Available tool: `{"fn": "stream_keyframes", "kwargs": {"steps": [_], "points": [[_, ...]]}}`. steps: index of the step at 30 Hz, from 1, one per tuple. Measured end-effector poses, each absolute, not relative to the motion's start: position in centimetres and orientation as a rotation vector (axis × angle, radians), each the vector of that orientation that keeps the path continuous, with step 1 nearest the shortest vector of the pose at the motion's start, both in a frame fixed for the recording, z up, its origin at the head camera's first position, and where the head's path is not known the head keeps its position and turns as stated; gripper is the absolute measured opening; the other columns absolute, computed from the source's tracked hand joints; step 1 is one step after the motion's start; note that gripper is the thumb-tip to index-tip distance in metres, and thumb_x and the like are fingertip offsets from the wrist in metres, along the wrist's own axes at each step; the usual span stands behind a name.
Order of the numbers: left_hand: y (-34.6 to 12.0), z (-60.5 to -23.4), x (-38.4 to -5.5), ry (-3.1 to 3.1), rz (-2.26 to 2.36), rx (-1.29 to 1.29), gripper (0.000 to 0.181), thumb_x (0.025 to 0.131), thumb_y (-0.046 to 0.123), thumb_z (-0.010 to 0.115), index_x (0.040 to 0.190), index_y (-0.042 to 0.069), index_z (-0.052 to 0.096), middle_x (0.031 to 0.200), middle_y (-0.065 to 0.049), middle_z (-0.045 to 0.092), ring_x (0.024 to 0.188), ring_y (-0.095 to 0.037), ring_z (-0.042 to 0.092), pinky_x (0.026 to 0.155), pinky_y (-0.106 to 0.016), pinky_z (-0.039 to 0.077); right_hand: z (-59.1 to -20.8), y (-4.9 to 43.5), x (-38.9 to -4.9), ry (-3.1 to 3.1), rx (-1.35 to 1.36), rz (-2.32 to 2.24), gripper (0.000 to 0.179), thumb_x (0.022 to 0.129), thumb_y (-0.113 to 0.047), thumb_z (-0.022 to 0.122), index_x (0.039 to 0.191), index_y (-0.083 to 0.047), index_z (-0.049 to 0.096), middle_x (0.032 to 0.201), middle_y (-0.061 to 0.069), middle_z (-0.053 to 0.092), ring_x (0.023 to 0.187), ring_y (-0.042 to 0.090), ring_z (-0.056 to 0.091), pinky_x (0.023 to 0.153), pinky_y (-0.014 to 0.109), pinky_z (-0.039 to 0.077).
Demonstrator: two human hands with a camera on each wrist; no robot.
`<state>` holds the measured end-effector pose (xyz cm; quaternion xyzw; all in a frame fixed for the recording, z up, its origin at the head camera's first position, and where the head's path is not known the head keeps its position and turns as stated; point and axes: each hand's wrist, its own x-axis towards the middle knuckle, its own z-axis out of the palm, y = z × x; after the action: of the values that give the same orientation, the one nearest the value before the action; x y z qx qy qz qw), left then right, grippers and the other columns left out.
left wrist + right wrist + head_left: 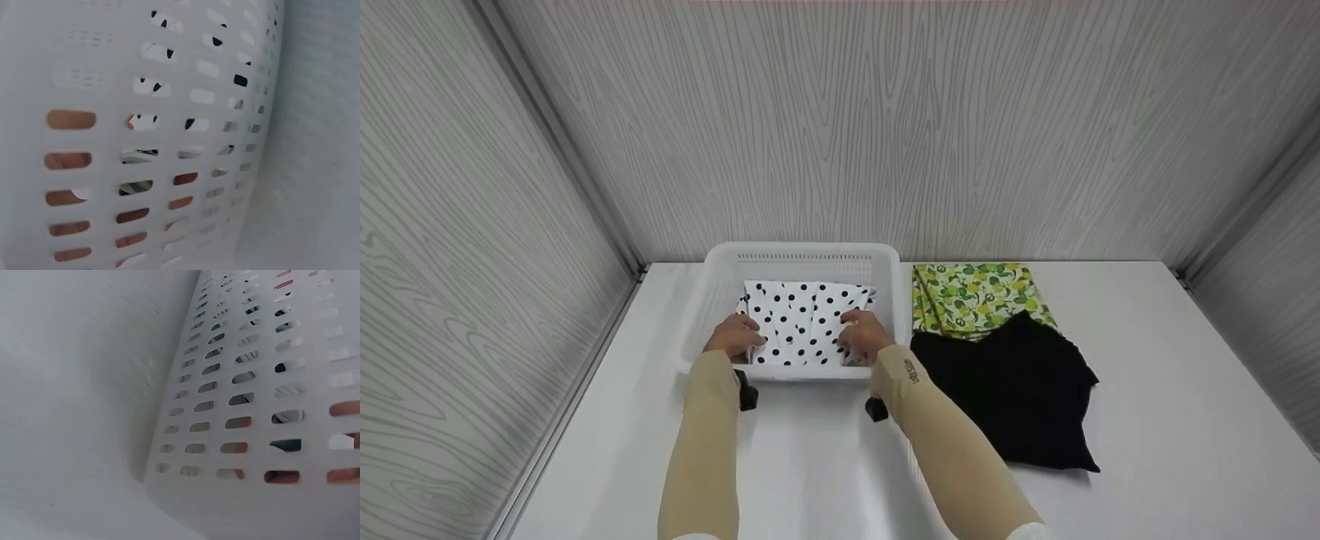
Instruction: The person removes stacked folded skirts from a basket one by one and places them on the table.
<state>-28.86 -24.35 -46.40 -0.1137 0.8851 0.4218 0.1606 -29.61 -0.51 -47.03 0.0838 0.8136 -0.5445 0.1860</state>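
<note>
A folded white cloth with black dots (799,319) lies inside a white plastic basket (802,247). My left hand (733,335) reaches over the front rim and grips the cloth's left side, its fingers bent at the edge. On the opposite side my right hand (864,333) grips the cloth with curled fingers. Both wrist views are mostly filled by the basket's slotted wall (107,101); bits of fingers and dotted fabric show through the slots. The undersides of the hands are hidden from the head view.
Right of the basket lies a folded green and yellow patterned cloth (982,292). A black cloth (1012,390) overlaps its front edge. Everything rests on a white table (1155,390), with grey wood-grain panels (840,135) behind and at both sides.
</note>
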Motion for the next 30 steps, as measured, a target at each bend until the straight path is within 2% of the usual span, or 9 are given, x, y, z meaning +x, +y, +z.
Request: {"fn": "stream_keyframes", "kwargs": {"steps": [4,7,9,12,16,20,24,27,30], "points": [[-24.4,-46.5,-28.7,2.504,1.252,-0.345,0.055,0.093,0.004,0.066,0.145,-0.002,0.048,0.129,-0.023,0.055,0.093,-0.025,0.061,0.083,-0.037,0.057,-47.0,-0.7,-29.5,2.25,0.19,-1.562,0.057,0.092,0.006,0.063,0.147,-0.002,0.052,0.132,0.017,0.06,0.068,0.011,0.048,0.054,0.022,0.039],[-24.2,-46.5,-28.6,2.463,1.329,-0.368,0.065,0.092,0.0,0.066,0.152,-0.001,0.041,0.126,-0.023,0.057,0.08,-0.021,0.062,0.077,-0.033,0.059,-47.0,-0.6,-29.4,2.25,0.161,-1.58,0.06,0.092,0.007,0.062,0.15,-0.002,0.048,0.148,0.016,0.051,0.083,0.015,0.051,0.064,0.024,0.043],[-24.0,-46.3,-28.6,2.458,1.37,-0.358,0.07,0.091,-0.002,0.066,0.154,-0.003,0.036,0.128,-0.023,0.055,0.074,-0.018,0.061,0.073,-0.031,0.059,-47.0,-0.4,-29.4,2.258,0.14,-1.603,0.063,0.091,0.008,0.061,0.151,-0.002,0.046,0.154,0.015,0.045,0.085,0.016,0.05,0.066,0.025,0.044],[-23.9,-45.8,-28.3,2.474,1.437,-0.315,0.075,0.088,-0.003,0.065,0.155,-0.006,0.032,0.124,-0.023,0.058,0.067,-0.016,0.061,0.067,-0.029,0.058,-46.8,-0.1,-29.2,2.287,0.089,-1.629,0.066,0.089,0.011,0.059,0.152,-0.003,0.044,0.158,0.013,0.04,0.071,0.013,0.043,0.06,0.024,0.041],[-24.0,-44.9,-28.0,2.528,1.539,-0.267,0.077,0.085,-0.003,0.064,0.155,-0.004,0.033,0.111,-0.02,0.066,0.064,-0.013,0.061,0.065,-0.027,0.057,-45.7,0.4,-29.1,2.304,0.021,-1.715,0.069,0.086,0.013,0.057,0.152,-0.004,0.045,0.158,0.012,0.039,0.053,0.01,0.03,0.049,0.022,0.035],[-24.2,-44.2,-27.9,2.576,1.621,-0.229,0.076,0.085,-0.002,0.062,0.156,-0.001,0.035,0.111,-0.021,0.068,0.068,-0.012,0.063,0.069,-0.027,0.058,-44.3,1.0,-29.0,2.29,-0.055,-1.795,0.071,0.086,0.013,0.056,0.153,-0.007,0.043,0.159,0.014,0.037,0.047,0.009,0.027,0.045,0.023,0.037],[-24.1,-43.5,-27.7,2.583,1.662,-0.208,0.077,0.086,0.0,0.063,0.157,0.001,0.034,0.119,-0.024,0.065,0.072,-0.011,0.065,0.071,-0.027,0.058,-43.4,1.9,-28.9,2.286,-0.087,-1.817,0.073,0.085,0.013,0.057,0.153,-0.007,0.043,0.16,0.014,0.035,0.049,0.007,0.029,0.046,0.02,0.035],[-23.8,-42.9,-27.3,2.596,1.686,-0.2,0.078,0.085,0.0,0.063,0.157,0.002,0.034,0.124,-0.025,0.064,0.073,-0.012,0.066,0.071,-0.027,0.059,-42.8,2.5,-28.7,2.294,-0.095,-1.824,0.074,0.084,0.012,0.059,0.153,-0.008,0.043,0.16,0.013,0.035,0.061,0.009,0.041,0.051,0.02,0.038],[-23.3,-42.4,-26.8,2.602,1.73,-0.191,0.077,0.084,0.0,0.063,0.157,0.003,0.036,0.127,-0.025,0.062,0.072,-0.013,0.066,0.069,-0.026,0.058,-42.2,3.1,-28.3,2.302,-0.122,-1.842,0.073,0.084,0.013,0.059,0.152,-0.007,0.044,0.16,0.011,0.036,0.101,0.014,0.058,0.07,0.02,0.046]]}}
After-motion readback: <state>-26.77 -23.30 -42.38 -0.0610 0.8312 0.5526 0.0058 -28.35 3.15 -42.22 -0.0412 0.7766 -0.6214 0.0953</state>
